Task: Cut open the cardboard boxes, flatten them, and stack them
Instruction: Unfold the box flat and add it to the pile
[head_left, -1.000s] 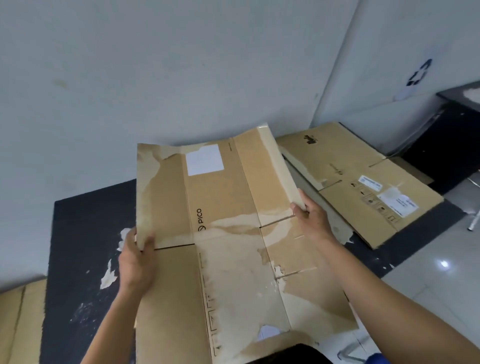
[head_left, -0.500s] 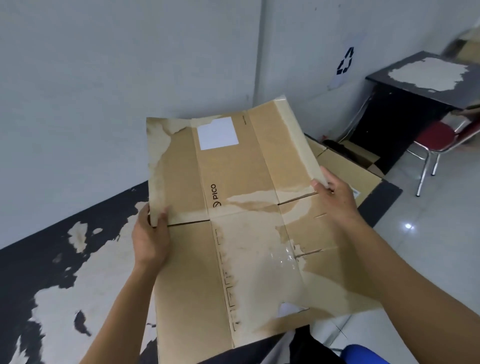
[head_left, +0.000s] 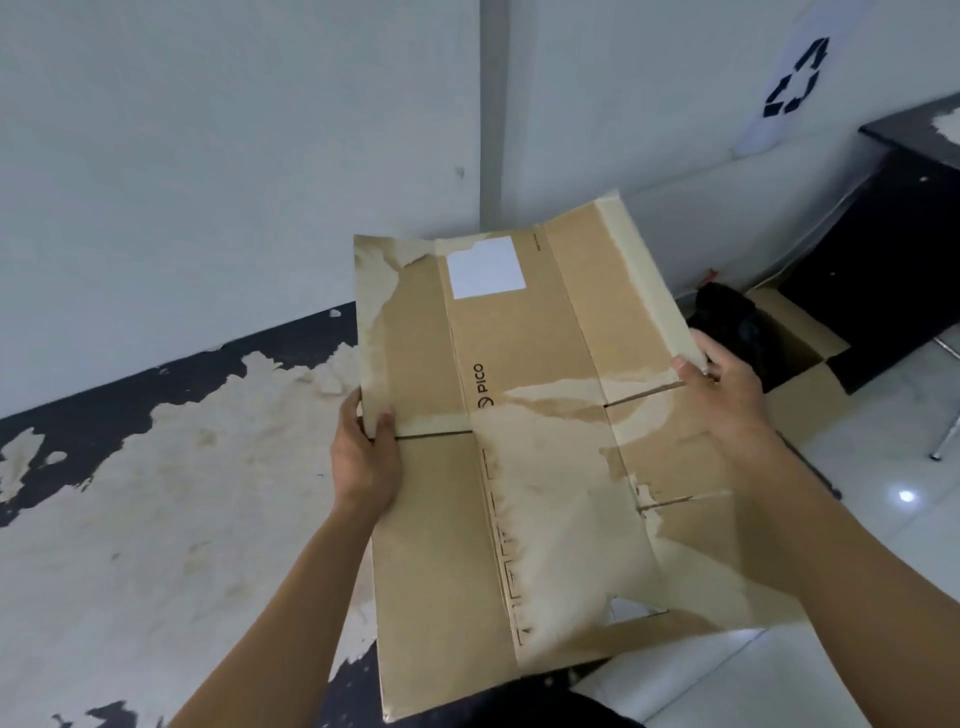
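One box is opened out: the brown, tape-scarred cardboard sheet with a white label (head_left: 519, 441) is fully flat, held up in mid-air above the floor. The left hand (head_left: 363, 457) pinches its left edge, thumb on top, and the right hand (head_left: 727, 400) grips the right edge. Stacking it looks like what remains. No pile shows here. Beyond, an open brown carton (head_left: 800, 338) beside the black table (head_left: 883, 249) looks not yet flattened.

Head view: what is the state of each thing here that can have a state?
flattened box: opened out flat, held in the air, surface paper torn in patches.
left hand: grips the box's left edge, thumb on top.
right hand: grips the box's right edge.
second box: on the floor, flaps open, dark object inside.
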